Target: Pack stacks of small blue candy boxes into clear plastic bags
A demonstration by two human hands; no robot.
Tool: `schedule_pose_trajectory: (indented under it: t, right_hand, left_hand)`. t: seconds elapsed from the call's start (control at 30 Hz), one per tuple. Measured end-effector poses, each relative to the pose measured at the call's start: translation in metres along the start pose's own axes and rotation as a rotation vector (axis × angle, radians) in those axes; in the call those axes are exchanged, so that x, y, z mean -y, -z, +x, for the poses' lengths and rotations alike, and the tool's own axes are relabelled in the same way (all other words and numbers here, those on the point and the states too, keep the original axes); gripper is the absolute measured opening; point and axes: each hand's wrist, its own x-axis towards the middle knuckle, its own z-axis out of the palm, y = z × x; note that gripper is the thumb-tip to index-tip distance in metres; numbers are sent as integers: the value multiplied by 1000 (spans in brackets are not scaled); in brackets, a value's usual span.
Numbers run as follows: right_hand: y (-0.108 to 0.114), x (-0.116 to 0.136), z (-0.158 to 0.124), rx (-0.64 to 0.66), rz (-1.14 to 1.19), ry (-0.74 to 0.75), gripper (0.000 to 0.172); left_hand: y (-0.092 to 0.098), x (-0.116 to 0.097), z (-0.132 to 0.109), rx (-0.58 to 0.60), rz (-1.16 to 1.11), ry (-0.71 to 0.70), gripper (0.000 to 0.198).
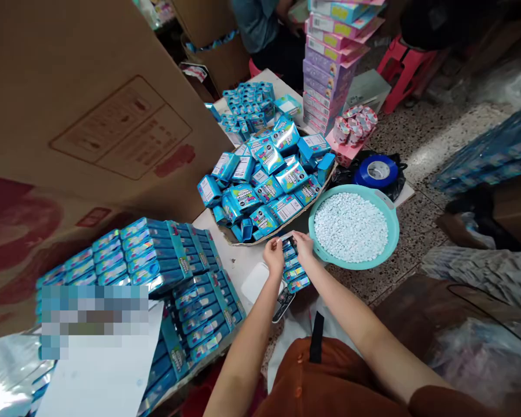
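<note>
My left hand and my right hand meet in front of me, both closed on a short stack of small blue boxes held between them. Just beyond my hands lies a heap of the same small blue boxes piled in a shallow tray. To the right of my hands stands a teal basin filled with small white pellets. Left of my hands, packed rows of blue boxes lie in display cartons on the white table.
A big cardboard carton leans at the left. At the back stand a tall stack of pink and purple boxes, a roll of blue tape, a red stool and a seated person. A calculator lies by my left wrist.
</note>
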Motion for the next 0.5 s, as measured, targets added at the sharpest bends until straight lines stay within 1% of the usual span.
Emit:
schedule_pose_trajectory:
  t: [0.1,0.2,0.33,0.5]
  right_hand:
    - [-4,-6,5,-19,57,-37,27]
    - [-7,-14,9,-17,84,-61,24]
    - [-10,-22,15,-17,96,-89,23]
    - [-10,-26,23,6,103,-116,26]
  left_hand:
    - [-3,10,6,-69,54,-2,24]
    - [-3,16,12,-107,96,-4,22]
    - [-3,19,18,-130,124,8,20]
    - [-7,19,23,-128,128,8,24]
